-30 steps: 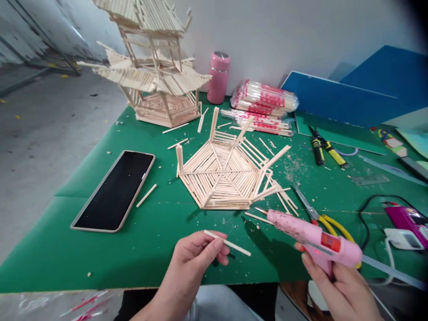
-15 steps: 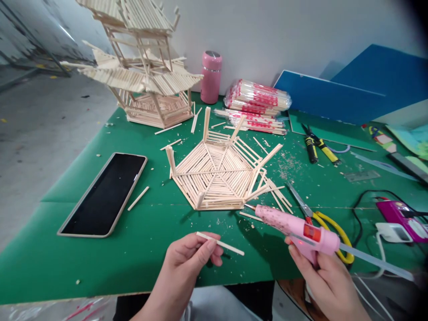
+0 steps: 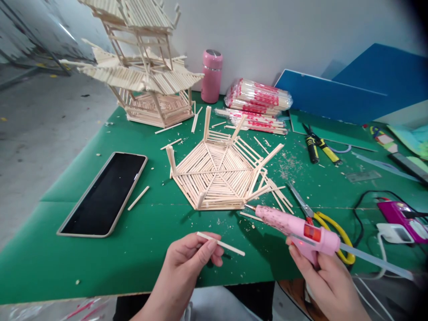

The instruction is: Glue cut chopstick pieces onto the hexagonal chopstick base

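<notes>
Head view: left hand (image 3: 189, 261) pinches a wooden stick (image 3: 230, 247); right hand (image 3: 326, 281) clasps pink glue gun (image 3: 294, 227); plastic packs (image 3: 285, 102) hold chopsticks (image 3: 259, 96).

Right hand (image 3: 323, 278) brought glue gun (image 3: 301, 228) nozzle slightly closer to hexagonal stick base (image 3: 217, 171).

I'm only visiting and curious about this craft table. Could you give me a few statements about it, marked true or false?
The left hand pinches a short wooden stick. True.
The right hand is empty. False: it holds a pink glue gun.
The phone lies flat with a dark screen. True.
The pink bottle lies on its side. False: it stands upright.
</notes>
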`<state>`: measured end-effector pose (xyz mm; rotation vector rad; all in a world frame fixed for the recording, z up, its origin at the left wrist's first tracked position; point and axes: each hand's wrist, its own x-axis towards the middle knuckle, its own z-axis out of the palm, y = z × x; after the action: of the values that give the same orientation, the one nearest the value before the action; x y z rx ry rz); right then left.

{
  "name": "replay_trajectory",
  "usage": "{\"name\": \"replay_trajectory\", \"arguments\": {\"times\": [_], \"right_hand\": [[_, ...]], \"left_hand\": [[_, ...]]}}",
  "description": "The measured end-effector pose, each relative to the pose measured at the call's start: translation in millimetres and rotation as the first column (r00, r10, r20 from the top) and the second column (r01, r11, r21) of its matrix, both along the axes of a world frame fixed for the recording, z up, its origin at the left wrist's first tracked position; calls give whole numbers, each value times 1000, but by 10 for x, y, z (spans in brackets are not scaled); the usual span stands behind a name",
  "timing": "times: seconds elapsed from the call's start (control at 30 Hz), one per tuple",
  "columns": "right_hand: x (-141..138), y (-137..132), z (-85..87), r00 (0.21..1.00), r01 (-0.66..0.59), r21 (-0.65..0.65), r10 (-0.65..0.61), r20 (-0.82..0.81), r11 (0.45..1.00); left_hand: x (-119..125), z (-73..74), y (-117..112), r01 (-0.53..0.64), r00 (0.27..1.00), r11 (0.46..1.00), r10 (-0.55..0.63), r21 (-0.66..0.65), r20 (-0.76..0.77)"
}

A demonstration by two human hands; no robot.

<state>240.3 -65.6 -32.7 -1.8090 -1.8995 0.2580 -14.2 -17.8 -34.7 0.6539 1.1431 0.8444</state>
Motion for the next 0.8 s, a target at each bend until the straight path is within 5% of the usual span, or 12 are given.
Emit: {"name": "replay_trajectory", "arguments": {"times": [0.8], "right_hand": [[37, 2, -13, 1000, -25, 34, 25, 11, 999]], "left_hand": [[-17, -30, -7, 15, 1000, 1000, -15, 0, 3]]}}
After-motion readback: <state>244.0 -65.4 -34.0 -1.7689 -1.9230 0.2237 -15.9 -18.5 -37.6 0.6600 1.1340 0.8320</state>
